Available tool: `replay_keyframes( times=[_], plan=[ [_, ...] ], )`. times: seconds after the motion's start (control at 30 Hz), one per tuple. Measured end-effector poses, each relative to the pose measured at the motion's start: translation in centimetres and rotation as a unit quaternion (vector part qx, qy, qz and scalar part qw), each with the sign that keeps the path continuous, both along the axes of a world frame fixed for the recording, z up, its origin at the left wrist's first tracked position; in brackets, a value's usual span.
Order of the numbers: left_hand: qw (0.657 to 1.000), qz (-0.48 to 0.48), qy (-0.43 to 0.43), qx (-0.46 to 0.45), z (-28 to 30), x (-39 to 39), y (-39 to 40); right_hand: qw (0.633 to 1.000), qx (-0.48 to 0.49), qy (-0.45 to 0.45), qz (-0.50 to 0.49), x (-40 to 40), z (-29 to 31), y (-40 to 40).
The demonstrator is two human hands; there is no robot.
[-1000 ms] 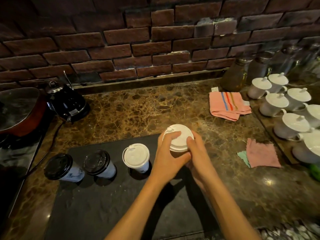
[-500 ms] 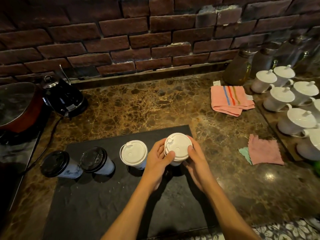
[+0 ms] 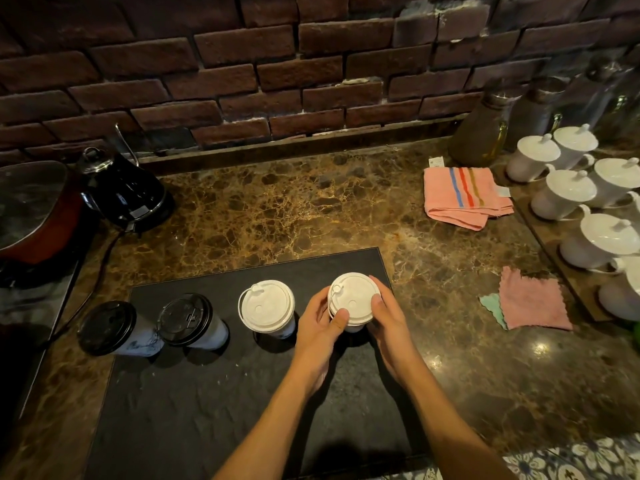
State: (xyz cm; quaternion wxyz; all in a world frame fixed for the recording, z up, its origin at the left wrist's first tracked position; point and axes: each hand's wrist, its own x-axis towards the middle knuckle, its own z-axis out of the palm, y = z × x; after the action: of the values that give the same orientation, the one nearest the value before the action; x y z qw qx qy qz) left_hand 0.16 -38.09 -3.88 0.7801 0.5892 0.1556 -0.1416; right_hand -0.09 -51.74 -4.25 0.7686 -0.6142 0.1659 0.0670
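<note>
Several lidded paper cups stand in a row on a black mat (image 3: 214,403). The rightmost cup has a white lid (image 3: 353,299). My left hand (image 3: 320,327) wraps its left side with the thumb pressing on the lid's near edge. My right hand (image 3: 389,323) cups its right side, thumb on the lid rim. To its left stand another white-lidded cup (image 3: 266,306) and two black-lidded cups (image 3: 188,322) (image 3: 110,329).
A black kettle (image 3: 126,194) and a red pot (image 3: 31,209) sit at the left. A striped pink towel (image 3: 464,197), small pink and green cloths (image 3: 530,299), white lidded mugs (image 3: 588,209) and glass jars (image 3: 485,129) fill the right. A brick wall runs behind the marble counter (image 3: 311,209).
The white-lidded cup has come down from a raised position onto the mat, at the right end of the row. Both hands stayed on it.
</note>
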Motion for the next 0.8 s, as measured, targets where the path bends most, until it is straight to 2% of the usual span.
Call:
replay_keyframes(
  times=[0.2,0.43,0.53,0.67,0.8],
  plan=[
    [1.000,0.020,0.021,0.000,0.3,-0.2,-0.3,1.000,0.002,-0.004,-0.009,-0.1,-0.3,0.0],
    [0.996,0.033,0.061,0.048,1.2,-0.8,-0.8,1.000,-0.010,-0.011,-0.016,0.0,-0.7,0.0],
    [0.990,0.028,0.076,0.112,0.8,-0.8,-0.6,0.998,-0.046,-0.018,-0.024,0.1,-0.5,0.0],
    [0.974,0.021,0.054,0.219,0.8,-0.9,-0.1,0.996,-0.081,-0.018,-0.033,-0.3,0.3,0.0],
    [0.950,-0.014,0.045,0.308,1.7,-1.6,-0.1,0.983,-0.174,-0.028,-0.050,-1.1,1.3,-0.4]
  ],
)
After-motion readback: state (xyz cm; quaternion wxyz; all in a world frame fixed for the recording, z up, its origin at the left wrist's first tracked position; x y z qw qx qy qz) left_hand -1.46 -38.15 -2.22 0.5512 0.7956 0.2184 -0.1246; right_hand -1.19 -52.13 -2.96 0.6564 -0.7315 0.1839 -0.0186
